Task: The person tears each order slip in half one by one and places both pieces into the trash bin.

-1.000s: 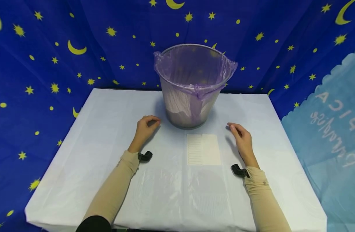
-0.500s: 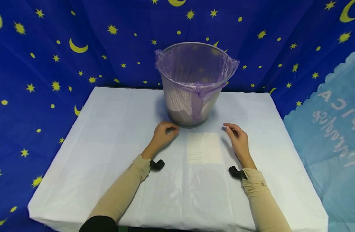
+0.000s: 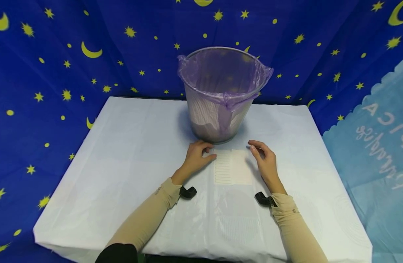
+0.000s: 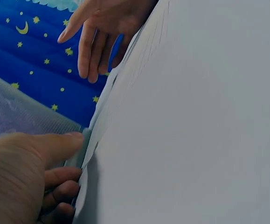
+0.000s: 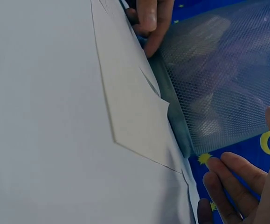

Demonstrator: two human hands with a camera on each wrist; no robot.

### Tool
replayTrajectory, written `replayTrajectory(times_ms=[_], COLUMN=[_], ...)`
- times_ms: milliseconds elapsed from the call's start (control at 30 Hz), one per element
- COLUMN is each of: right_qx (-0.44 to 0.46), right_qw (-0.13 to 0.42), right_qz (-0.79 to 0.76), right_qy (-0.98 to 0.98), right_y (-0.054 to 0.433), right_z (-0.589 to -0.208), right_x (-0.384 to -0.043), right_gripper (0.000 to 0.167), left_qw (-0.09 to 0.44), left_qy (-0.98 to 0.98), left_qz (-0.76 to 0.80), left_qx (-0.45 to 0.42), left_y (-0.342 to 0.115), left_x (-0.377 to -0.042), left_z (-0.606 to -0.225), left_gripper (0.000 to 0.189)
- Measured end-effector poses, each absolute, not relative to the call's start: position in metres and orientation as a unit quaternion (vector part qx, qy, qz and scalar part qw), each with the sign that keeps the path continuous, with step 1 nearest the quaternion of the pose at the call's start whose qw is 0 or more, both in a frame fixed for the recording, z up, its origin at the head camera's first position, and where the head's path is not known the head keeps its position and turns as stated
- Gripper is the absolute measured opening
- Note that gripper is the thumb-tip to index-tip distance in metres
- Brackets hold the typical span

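Note:
A thin cream sheet of paper (image 3: 242, 168), lined on its left half and plain on its right, lies flat on the white-covered table. A small notch shows in the middle of its far edge. My left hand (image 3: 195, 159) is at the sheet's far left corner; its thumb and loosely bent fingers are apart, with nothing seen between them. Off the sheet's right side hovers my right hand (image 3: 267, 165), palm turned inward, fingers relaxed. In the right wrist view the paper (image 5: 130, 102) shows near the foot of the wire mesh bin (image 5: 214, 84).
Just beyond the paper stands the mesh bin (image 3: 201, 109), lined with a purple plastic bag (image 3: 225, 100) folded over its rim. A blue star-patterned cloth (image 3: 122, 51) hangs behind the table (image 3: 139, 138). Each wrist carries a black camera mount (image 3: 188, 193).
My left hand has moved right, from left of the bin to the paper's far left corner, its thumb and fingers spreading apart. My right hand has drifted slightly left toward the paper.

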State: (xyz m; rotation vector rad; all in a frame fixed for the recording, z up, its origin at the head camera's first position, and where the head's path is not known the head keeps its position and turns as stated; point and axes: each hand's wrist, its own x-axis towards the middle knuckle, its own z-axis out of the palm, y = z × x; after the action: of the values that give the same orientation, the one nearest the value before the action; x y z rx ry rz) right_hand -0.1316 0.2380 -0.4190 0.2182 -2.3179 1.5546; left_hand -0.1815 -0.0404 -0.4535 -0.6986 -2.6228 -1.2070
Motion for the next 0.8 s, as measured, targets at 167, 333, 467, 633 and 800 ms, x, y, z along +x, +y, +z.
replayTrajectory(times_ms=[167,333,467,633,800], right_qx=[0.081,0.086,0.087,0.090,0.091], right_qw=[0.174,0.173,0.175,0.171,0.166], right_qz=[0.547,0.555,0.556,0.566,0.567], right_qy=[-0.815,-0.809,-0.808,-0.802,-0.802], right_y=[0.2387,0.2390,0.2393,0.2390,0.2377], right_z=[-0.4192,-0.4201,-0.4200,-0.4187,-0.4177], right_x=[-0.1321,-0.1333,-0.1340,-0.1338,-0.1329], right_gripper=[0.030,0.030,0.028,0.027,0.025], left_qw=[0.066,0.062,0.058,0.060,0.067], left_qy=[-0.898,-0.896,-0.892,-0.889,-0.879], left_qz=[-0.372,-0.380,-0.386,-0.390,-0.407], left_qx=[-0.226,-0.223,-0.226,-0.232,-0.238], left_y=[-0.0316,-0.0307,-0.0319,-0.0332,-0.0344], left_x=[-0.1791,-0.1776,-0.1775,-0.1780,-0.1780], left_z=[-0.4541,-0.4524,-0.4515,-0.4506,-0.4511], left_gripper=[0.034,0.029,0.023,0.018,0.015])
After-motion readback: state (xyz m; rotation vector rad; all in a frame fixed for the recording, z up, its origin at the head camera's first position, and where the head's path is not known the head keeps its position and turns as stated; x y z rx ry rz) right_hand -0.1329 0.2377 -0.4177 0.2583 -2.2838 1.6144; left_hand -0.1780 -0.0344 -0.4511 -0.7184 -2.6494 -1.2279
